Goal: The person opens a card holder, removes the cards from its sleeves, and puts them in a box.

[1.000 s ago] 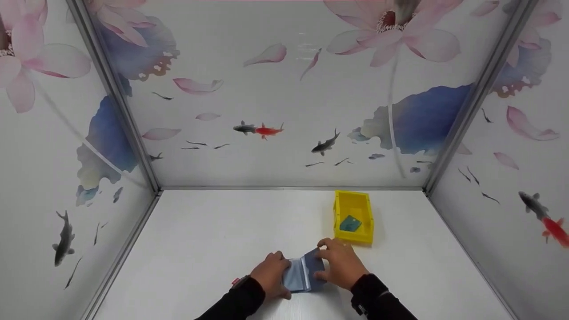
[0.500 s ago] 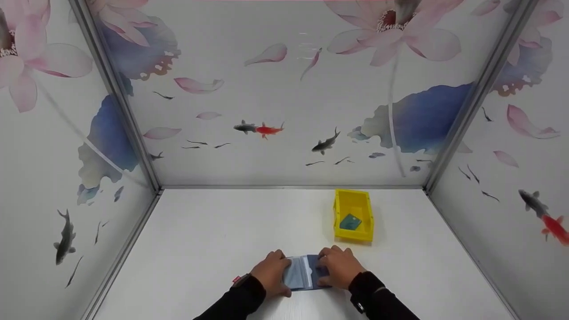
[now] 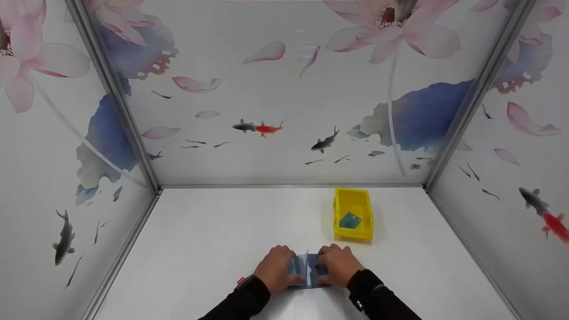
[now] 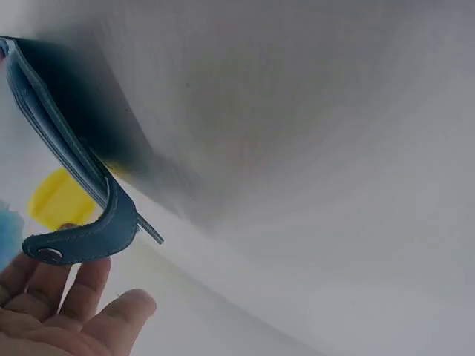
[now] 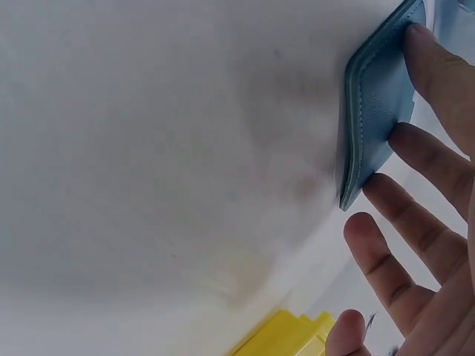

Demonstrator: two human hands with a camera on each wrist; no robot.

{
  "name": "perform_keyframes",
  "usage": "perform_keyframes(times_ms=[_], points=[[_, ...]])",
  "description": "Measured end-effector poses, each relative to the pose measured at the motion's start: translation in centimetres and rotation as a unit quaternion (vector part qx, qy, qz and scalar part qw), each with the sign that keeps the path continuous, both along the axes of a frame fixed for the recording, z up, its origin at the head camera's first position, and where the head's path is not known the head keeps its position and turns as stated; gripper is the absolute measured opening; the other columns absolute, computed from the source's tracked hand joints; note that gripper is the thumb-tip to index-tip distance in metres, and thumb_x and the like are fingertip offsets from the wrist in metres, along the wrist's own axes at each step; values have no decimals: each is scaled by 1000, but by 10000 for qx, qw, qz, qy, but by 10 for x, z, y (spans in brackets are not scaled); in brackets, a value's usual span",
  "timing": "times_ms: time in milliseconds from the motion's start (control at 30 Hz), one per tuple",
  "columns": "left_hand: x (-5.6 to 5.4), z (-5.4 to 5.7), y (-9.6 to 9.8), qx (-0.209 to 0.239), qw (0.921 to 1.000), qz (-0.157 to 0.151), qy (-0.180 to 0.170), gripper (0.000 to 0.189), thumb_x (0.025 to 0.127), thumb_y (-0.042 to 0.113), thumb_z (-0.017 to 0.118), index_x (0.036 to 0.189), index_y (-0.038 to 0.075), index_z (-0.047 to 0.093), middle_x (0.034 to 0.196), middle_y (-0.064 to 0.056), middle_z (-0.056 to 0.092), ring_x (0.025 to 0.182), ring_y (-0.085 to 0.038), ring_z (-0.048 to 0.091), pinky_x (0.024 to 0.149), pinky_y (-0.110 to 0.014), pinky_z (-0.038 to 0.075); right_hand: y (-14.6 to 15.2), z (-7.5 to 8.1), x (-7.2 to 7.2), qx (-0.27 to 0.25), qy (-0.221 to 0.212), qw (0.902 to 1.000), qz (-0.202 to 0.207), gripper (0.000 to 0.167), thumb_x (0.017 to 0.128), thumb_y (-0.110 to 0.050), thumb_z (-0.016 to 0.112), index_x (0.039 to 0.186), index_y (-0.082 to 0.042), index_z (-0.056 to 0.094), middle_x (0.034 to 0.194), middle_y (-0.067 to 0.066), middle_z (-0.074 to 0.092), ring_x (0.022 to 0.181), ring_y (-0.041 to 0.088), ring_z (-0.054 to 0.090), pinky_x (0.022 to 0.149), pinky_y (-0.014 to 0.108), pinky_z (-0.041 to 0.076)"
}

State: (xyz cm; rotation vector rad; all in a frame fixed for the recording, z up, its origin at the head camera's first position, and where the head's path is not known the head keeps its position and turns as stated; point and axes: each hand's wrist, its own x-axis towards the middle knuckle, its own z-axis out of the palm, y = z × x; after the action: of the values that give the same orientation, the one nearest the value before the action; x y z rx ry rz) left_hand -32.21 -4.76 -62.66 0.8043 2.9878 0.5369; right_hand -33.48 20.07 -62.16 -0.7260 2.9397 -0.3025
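Observation:
A blue card holder (image 3: 318, 269) lies opened out, with clear sleeves (image 3: 302, 266) along its middle. My left hand (image 3: 274, 269) holds its left half, thumb on the near side and fingers on the far side. In the left wrist view a curved strap (image 4: 104, 237) with a snap sticks out in front of the fingers. My right hand (image 3: 341, 266) presses on the right cover. In the right wrist view its thumb and fingertips rest on the stitched blue cover (image 5: 375, 96) with the fingers nearly straight. The hands hide the holder's outer edges.
A yellow bin (image 3: 371, 213) stands beyond my right hand, with a green card (image 3: 350, 220) lying in it. White panels printed with flowers and fish (image 3: 266, 129) enclose the white table (image 3: 222, 226) at the back and both sides.
The right cover, raised a second ago, is now laid flat under my right hand. My left hand has shifted right over the sleeves, and a clear sleeve edge now stands up near the middle.

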Motion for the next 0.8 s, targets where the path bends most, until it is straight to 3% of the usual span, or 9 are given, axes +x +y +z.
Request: perform_keyframes(times_ms=[167, 300, 400, 500, 633, 733, 800], points=[[0, -14, 3, -564, 9965, -602, 162, 58, 97, 50, 89, 151, 36, 72, 136, 1, 72, 132, -22, 67, 123, -68, 49, -2, -1, -1, -48, 612, 9981, -70, 26, 97, -37, 91, 116, -18, 87, 117, -2, 80, 104, 22, 68, 91, 58, 59], [2, -20, 1, -839, 9896, -1054, 511, 48, 101, 48, 86, 147, 42, 76, 136, 1, 71, 123, -18, 65, 115, -46, 55, -7, 5, -1, -285, 1501, 9882, 91, 16, 105, -22, 82, 120, -17, 85, 118, -1, 80, 105, 23, 70, 91, 51, 61], [3, -16, -1, -804, 9870, -1243, 631, 40, 102, 42, 85, 142, 37, 80, 134, 1, 72, 119, -16, 64, 108, -35, 55, -13, 9, -2, -423, 1569, 9862, 319, 20, 106, -25, 82, 124, -18, 84, 128, -3, 80, 114, 22, 69, 98, 51, 60], [4, -13, -3, -552, 9898, -1238, 444, 38, 101, 34, 87, 139, 31, 83, 138, 1, 73, 127, -17, 67, 112, -35, 56, -17, 9, -2, -488, 1315, 9876, 706, 22, 101, -26, 86, 122, -20, 86, 127, -7, 81, 113, 18, 67, 94, 47, 58], [2, -16, -5, -118, 9941, -1058, 190, 42, 98, 31, 91, 137, 21, 83, 142, 0, 74, 135, -18, 69, 114, -34, 58, -20, 4, -3, -462, 1234, 9844, 1164, 18, 94, -19, 91, 112, -20, 88, 107, -8, 84, 95, 12, 62, 79, 32, 48], [0, -18, -8, 111, 9969, -779, 83, 41, 97, 30, 92, 134, 14, 83, 137, -1, 73, 129, -17, 70, 110, -33, 59, -21, 2, -3, -474, 888, 9883, 1147, 20, 93, -15, 92, 111, -21, 89, 102, -7, 84, 89, 10, 61, 76, 28, 47], [-1, -19, -10, 176, 9984, -530, 49, 37, 97, 29, 93, 128, 10, 84, 133, 0, 72, 124, -16, 69, 107, -32, 60, -21, 2, -4, -499, 580, 9916, 1039, 22, 93, -14, 92, 113, -21, 90, 102, -8, 84, 89, 8, 64, 78, 30, 53]])
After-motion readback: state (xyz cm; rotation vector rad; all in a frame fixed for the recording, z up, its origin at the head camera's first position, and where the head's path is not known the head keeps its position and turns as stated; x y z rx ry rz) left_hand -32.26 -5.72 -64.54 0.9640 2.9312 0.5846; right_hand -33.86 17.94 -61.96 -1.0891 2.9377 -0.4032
